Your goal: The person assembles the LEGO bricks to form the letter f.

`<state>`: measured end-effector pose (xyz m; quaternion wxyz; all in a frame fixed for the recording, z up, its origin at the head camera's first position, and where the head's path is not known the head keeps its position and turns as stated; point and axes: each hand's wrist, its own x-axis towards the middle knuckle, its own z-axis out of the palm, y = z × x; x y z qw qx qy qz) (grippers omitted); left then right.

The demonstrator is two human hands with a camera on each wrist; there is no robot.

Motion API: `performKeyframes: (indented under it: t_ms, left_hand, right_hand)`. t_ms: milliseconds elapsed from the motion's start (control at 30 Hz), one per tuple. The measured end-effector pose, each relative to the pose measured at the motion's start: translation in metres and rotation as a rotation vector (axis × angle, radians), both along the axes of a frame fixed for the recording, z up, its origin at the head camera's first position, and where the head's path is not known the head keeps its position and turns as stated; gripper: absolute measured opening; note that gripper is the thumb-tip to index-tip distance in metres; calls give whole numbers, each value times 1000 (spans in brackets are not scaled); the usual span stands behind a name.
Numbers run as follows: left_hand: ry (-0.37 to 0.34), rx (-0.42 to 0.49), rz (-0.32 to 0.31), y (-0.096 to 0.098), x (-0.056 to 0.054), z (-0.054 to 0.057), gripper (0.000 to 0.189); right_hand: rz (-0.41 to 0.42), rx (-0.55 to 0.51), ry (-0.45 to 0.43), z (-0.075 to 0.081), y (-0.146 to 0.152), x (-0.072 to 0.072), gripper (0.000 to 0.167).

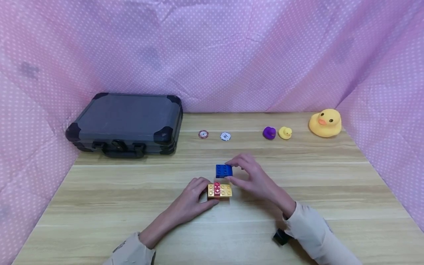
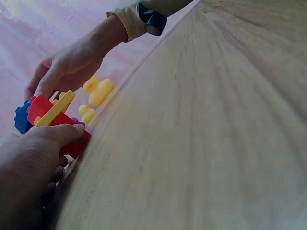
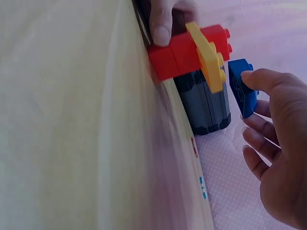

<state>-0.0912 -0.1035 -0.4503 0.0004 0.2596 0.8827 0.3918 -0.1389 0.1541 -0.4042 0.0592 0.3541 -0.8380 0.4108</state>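
My left hand (image 1: 189, 204) grips the base of a small stack of toy building bricks with thumb and fingers. The stack has red bricks (image 3: 173, 58) at the bottom, a long yellow brick (image 1: 226, 190) across them and a red brick (image 1: 216, 189) on top. Between thumb and fingers, my right hand (image 1: 254, 177) pinches a blue brick (image 1: 222, 170) with several studs. In the right wrist view the blue brick is tilted and apart from the stack, a little above its top. The stack's lower end is partly hidden by the left hand.
A dark grey hard case (image 1: 124, 114) lies at the back left. Behind the bricks are a red poker chip (image 1: 203, 134) and a white chip (image 1: 225, 136). Purple (image 1: 269, 133), small yellow (image 1: 285, 133) and large yellow (image 1: 325, 123) rubber ducks stand back right. Pink dotted cloth (image 1: 212, 55) surrounds the table.
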Motion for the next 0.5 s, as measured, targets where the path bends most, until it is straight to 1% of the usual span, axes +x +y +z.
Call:
performKeyframes:
  t_ms: [300, 500]
  left_hand:
    - [-12, -4, -6, -1, 0, 1, 35]
    - [-28, -11, 0, -1, 0, 1, 36]
  right_hand:
    - [32, -22, 27, 4, -1, 13, 37]
    - [69, -25, 16, 3, -1, 20, 37]
